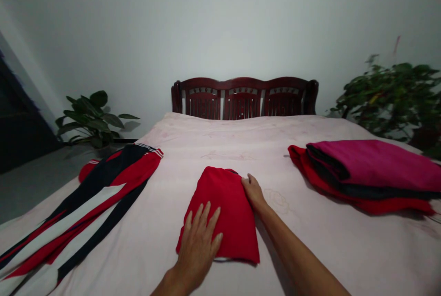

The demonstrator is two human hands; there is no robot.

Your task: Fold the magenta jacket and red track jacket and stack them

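A folded red garment [225, 213] lies on the bed in front of me, a strip of white showing at its near edge. My left hand [200, 241] rests flat on its lower left part, fingers spread. At the garment's upper right edge is my right hand [254, 192], its thumb against the cloth and its fingers curled at the edge, partly hidden. What kind of garment it is cannot be made out.
Red, navy and white striped track pants [99, 204] are spread at the left. A stack of folded clothes with a magenta piece [386, 165] on top lies at the right. Beyond the pink bedsheet [220, 142] stand a wooden headboard [243, 85] and potted plants [91, 119].
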